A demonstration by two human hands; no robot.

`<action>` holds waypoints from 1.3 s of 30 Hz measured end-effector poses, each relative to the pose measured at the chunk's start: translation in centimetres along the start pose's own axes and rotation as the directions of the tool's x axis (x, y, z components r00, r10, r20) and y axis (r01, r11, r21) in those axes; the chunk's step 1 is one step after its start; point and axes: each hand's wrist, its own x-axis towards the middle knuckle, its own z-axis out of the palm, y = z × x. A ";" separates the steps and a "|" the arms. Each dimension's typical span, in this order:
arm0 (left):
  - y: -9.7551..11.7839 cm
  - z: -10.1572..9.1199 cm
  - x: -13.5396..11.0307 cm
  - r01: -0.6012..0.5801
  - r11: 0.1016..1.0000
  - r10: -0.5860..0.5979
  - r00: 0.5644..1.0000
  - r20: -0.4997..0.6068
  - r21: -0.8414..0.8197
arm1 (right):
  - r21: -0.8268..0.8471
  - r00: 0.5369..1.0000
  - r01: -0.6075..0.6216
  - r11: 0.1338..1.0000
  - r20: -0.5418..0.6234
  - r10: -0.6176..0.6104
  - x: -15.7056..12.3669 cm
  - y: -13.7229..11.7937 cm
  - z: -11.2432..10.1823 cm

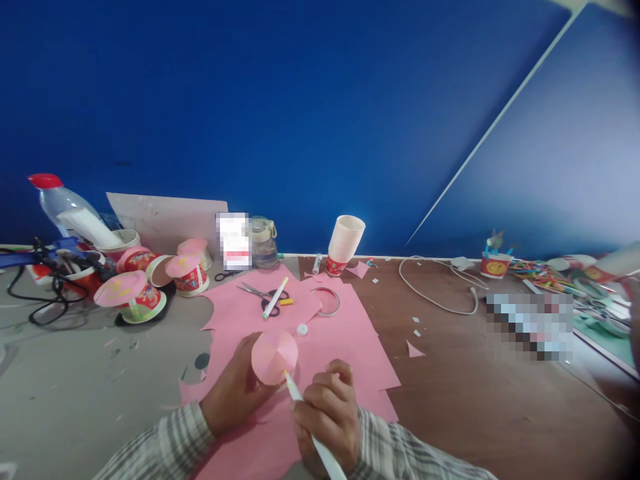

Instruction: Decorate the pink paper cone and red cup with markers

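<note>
My left hand (235, 393) is closed around a pink paper cone (274, 357), holding it up above the pink paper sheets (345, 340). My right hand (327, 413) grips a white marker pen (305, 413) whose tip touches the cone's lower right edge. Both hands hover over the pink sheets near the table's front. A second white marker (275, 298) with a yellow cap beside it lies across a pair of scissors (260, 295) farther back on the pink paper. A small white pen cap (302, 329) lies just beyond the cone.
A stack of paper cups (345, 243) stands at the back. Several red cups with pink cone lids (150, 280) and a glue gun (55, 257) crowd the left. A white cable (440, 287), paper scraps and craft sticks (540, 273) lie to the right. A glass jar (263, 243) stands by the blue wall.
</note>
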 end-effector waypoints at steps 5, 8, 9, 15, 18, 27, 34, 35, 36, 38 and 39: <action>0.0 0.0 0.0 0.003 1.000 -0.003 1.000 0.007 -0.002 | -0.018 1.000 0.010 1.000 -0.007 -0.010 0.1 0.1 -0.1; 0.0 0.0 0.0 0.015 1.000 -0.014 1.000 0.019 -0.025 | -0.030 1.000 0.019 0.999 0.011 -0.018 0.1 0.1 -0.2; 0.1 0.0 0.0 0.017 0.999 -0.016 1.000 0.019 -0.029 | -0.032 1.000 0.021 0.999 0.021 -0.020 0.1 0.1 -0.2; 0.3 -0.1 0.1 -0.012 1.000 0.012 1.000 0.011 -0.018 | -0.023 0.999 0.031 0.999 0.043 -0.030 -0.2 0.1 -0.2; 0.4 -0.2 0.1 -0.029 0.999 0.029 1.000 0.005 -0.017 | -0.018 0.999 0.030 0.999 0.046 -0.029 -0.1 -0.2 -0.2; 0.0 0.0 0.0 0.027 0.999 -0.026 0.999 0.022 -0.025 | 0.006 0.995 0.086 0.996 0.058 -0.086 1.6 -0.9 -1.0; 0.1 -0.2 0.0 0.025 0.998 -0.025 1.000 0.001 -0.051 | 0.012 1.000 0.026 1.000 -0.018 -0.026 0.8 -0.2 -0.6; 0.1 -0.1 0.0 0.041 0.997 -0.041 0.999 0.002 -0.059 | 0.010 0.999 0.025 1.000 -0.034 -0.025 0.8 -0.1 -0.6; 0.0 -0.1 0.0 0.059 0.996 -0.059 0.998 0.007 -0.070 | 0.007 0.999 0.023 1.000 -0.044 -0.023 0.8 0.0 -0.6; -0.2 -0.1 0.0 0.089 0.991 -0.088 0.996 0.019 -0.099 | 0.005 0.999 0.025 1.000 -0.027 -0.025 0.7 0.2 -0.6; -0.3 0.0 -0.1 0.097 0.989 -0.094 0.995 0.024 -0.112 | 0.006 1.000 0.027 1.000 -0.012 -0.027 0.7 0.2 -0.5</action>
